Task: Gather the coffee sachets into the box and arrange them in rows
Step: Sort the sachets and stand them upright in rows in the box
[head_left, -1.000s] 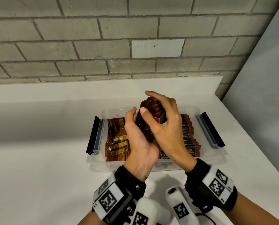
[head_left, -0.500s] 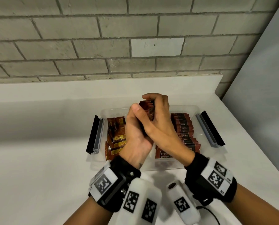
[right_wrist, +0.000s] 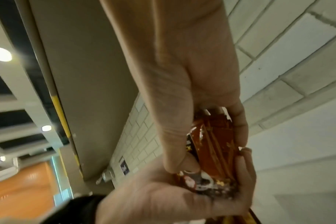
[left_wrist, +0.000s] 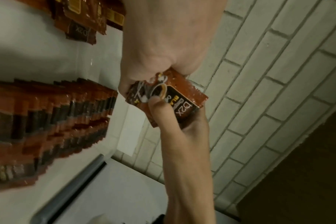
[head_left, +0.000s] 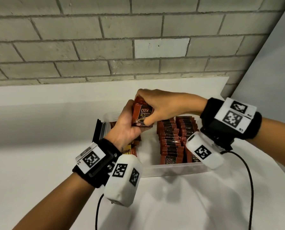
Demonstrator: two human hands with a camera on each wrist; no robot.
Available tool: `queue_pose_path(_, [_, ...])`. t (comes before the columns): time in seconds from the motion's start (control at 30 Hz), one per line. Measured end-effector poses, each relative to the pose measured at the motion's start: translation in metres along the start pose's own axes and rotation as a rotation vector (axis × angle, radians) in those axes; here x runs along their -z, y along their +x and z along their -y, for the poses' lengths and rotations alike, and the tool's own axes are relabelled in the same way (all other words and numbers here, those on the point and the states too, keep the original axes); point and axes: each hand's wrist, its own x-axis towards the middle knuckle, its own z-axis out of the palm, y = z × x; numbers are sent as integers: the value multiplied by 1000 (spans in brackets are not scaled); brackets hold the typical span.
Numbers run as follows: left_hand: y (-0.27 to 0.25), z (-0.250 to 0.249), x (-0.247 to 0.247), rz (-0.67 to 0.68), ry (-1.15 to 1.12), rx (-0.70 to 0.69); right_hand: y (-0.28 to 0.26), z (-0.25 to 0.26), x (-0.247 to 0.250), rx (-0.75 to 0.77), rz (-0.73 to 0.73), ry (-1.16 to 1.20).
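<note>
We cannot count the sachets in the bundle (head_left: pixel 142 117), since the left hand (head_left: pixel 125 130) and right hand (head_left: pixel 163 107) cover most of it. The left hand also hides the loose sachets (head_left: pixel 131 149) at the box's (head_left: pixel 171 170) left end. The right wristband (head_left: pixel 229 120) masks the box's right end. The rows (left_wrist: pixel 48 121) are blurred in the left wrist view.

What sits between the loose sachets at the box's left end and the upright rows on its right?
Bare box floor, seen in the head view; the loose sachets and upright rows stay apart.
</note>
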Motion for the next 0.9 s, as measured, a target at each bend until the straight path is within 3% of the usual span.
queue_pose_path(0.1, [6, 6, 12, -39, 116, 99, 12, -10, -18, -42, 69, 21])
queue_pose_path(0.17, [10, 10, 23, -25, 312, 146, 17, -19, -25, -103, 126, 28])
queue_pose_path(0.27, [13, 10, 37, -72, 679, 89, 24, -30, -39, -178, 264, 2])
queue_pose_path(0.37, [20, 4, 51, 103, 1265, 144, 34, -31, -61, -179, 393, -49])
queue_pose_path(0.5, [18, 7, 45, 277, 2207, 223, 51, -32, -86, -176, 533, -124])
queue_pose_path(0.57, [22, 9, 41, 394, 2479, 249, 57, -32, -88, -187, 556, -154])
queue_pose_path(0.67, [26, 9, 36, 419, 2617, 243, 63, -35, -86, -183, 578, -214])
queue_pose_path(0.9, [37, 11, 34, 422, 2687, 228, 67, -46, -82, -167, 617, -267])
